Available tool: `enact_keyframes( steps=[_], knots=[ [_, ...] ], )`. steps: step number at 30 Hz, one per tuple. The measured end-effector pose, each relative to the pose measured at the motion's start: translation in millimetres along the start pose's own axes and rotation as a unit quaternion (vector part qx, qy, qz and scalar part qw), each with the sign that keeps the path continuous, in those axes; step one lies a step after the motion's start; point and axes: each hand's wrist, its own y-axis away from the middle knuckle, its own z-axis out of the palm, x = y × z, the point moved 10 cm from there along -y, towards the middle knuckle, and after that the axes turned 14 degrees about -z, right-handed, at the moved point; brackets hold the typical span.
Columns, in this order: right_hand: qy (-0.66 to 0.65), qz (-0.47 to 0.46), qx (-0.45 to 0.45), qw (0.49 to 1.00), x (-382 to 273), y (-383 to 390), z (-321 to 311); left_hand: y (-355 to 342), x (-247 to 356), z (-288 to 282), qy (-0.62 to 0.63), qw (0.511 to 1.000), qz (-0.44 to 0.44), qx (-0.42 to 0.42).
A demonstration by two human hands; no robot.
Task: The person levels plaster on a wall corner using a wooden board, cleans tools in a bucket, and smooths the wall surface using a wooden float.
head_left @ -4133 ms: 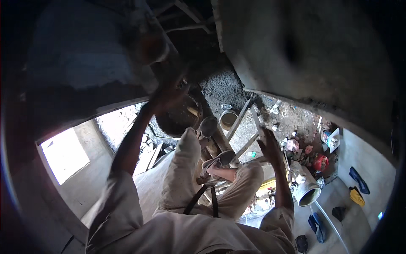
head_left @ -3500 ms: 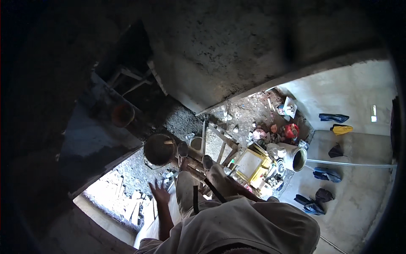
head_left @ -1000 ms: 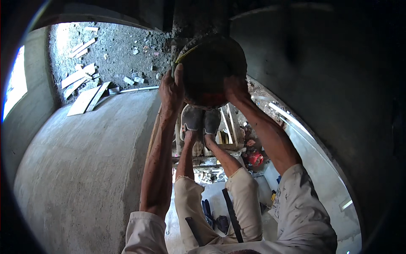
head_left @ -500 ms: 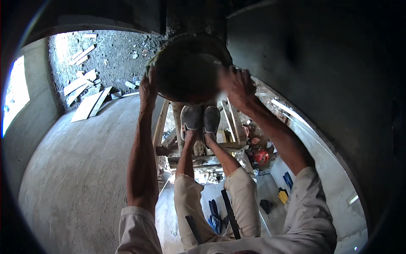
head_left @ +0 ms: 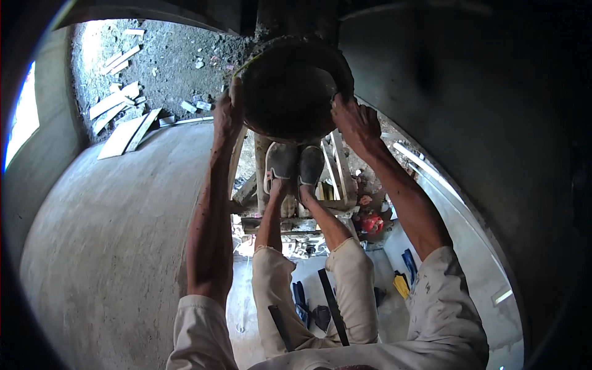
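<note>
Basin: one round dark pan (head_left: 290, 86), mortar-crusted, held out at arm's length above both feet, close to a dark concrete column (head_left: 296, 18).
Left hand (head_left: 227, 114): fingers clamped on the pan's left rim.
Right hand (head_left: 354, 120): fingers clamped on the right rim, thumb over the edge.
Progress: pan lifted and gripped; seemingly mid-carry, not yet set down or tipped; contents hard to tell.
Counts: one pan, two hands, two worn shoes (head_left: 295, 163), several loose planks (head_left: 123, 120) on the rubble.
Below: red container (head_left: 372, 222), blue and yellow tools on the pale floor (head_left: 444, 203).
</note>
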Motion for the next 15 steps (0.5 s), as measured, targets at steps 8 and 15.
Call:
enact_keyframes(
  steps=[8, 15],
  knots=[
    [0.207, 0.009, -0.048, 0.977, 61, -17, 26, 34, 36, 33, 0.061, 0.997, 0.038, 0.001],
    [0.046, -0.090, -0.148, 0.984, 46, -35, 129, 41, 34, 25, 0.027, 0.998, 0.051, 0.036]
  ],
)
